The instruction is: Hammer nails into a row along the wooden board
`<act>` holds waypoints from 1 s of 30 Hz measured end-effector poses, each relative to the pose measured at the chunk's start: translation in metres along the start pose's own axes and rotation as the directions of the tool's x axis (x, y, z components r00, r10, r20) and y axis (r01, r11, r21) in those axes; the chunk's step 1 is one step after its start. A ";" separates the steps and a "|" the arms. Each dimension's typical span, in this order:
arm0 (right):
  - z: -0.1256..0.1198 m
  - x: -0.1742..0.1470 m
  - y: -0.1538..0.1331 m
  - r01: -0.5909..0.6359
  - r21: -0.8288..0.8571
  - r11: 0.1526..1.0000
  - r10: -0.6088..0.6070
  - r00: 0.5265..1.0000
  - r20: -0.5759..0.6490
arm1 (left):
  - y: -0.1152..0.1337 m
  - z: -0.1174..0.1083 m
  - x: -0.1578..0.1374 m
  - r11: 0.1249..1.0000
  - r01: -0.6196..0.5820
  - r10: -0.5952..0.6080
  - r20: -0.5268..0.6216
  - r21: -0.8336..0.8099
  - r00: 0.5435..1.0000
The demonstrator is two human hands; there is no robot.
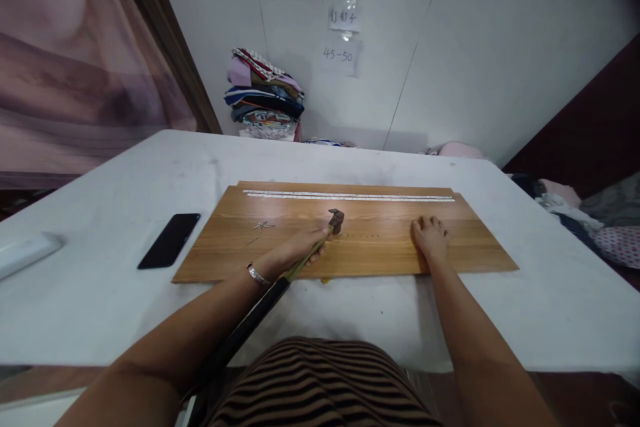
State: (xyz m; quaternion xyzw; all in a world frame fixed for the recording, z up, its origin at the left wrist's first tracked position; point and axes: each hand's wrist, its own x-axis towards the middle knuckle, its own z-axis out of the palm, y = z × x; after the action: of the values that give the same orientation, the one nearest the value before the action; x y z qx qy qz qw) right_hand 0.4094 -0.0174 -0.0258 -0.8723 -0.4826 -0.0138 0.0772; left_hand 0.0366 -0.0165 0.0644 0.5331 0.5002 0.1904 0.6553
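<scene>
A wooden board (280, 247) lies flat on the white table (100, 293). My left hand (300, 247) grips the handle of a hammer (336, 219) near its dark head, which sits just above the board's middle. A row of small nail heads (363, 236) runs to the right of the hammer head. My right hand (429, 237) rests flat on the board at the row's right end, holding nothing. Several loose nails (263, 227) lie on the board to the left of my left hand.
A white measuring strip (350, 196) runs along the board's far edge. A black phone (169, 240) lies left of the board, and a white object (23, 252) sits at the table's left edge. Folded cloths (264, 97) are stacked against the wall behind.
</scene>
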 end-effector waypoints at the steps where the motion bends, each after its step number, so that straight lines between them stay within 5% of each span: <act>1: 0.000 0.000 0.000 -0.001 -0.001 1.000 0.001 1.000 0.000 | 0.001 -0.001 -0.001 1.000 -0.009 0.009 0.004 -0.003 1.000; 30: -0.001 -0.001 0.000 -0.002 0.042 0.999 0.002 1.000 0.006 | -0.007 -0.001 0.006 1.000 -0.007 0.007 0.001 0.011 1.000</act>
State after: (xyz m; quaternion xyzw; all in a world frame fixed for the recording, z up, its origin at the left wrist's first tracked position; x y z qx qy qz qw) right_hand 0.4088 -0.0185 -0.0247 -0.8711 -0.4821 -0.0009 0.0939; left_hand 0.0360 -0.0135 0.0556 0.5387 0.4991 0.1898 0.6517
